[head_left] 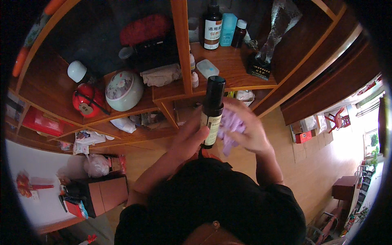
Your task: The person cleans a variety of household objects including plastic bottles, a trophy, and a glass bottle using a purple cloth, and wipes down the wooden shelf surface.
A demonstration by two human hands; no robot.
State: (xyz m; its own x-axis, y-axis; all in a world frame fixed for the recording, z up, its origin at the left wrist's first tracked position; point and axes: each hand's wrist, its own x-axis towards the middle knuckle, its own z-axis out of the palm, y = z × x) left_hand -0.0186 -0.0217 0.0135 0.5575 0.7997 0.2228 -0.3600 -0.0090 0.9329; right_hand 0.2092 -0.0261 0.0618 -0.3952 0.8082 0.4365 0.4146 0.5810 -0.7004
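My left hand (191, 139) grips a dark bottle (213, 122) with a black cap and a cream label bearing writing, held upright before my chest. My thumb lies across the label. Beside the bottle, my right hand (251, 130) holds a crumpled lilac cloth (231, 125), which hangs down below the fingers. The cloth is against or just behind the bottle; whether they touch I cannot tell. Behind the cap is a wooden shelf (235, 81) carrying a small white dropper bottle (195, 80) and a translucent plastic box (207, 69).
A black-and-white labelled bottle (212, 32), a turquoise bottle (228, 30), a brown bottle (239, 33) and a crystal trophy (272, 39) stand on the shelf. At left are a lidded ceramic pot (124, 92) and a red round object (88, 99). A wooden upright (181, 46) divides the shelving.
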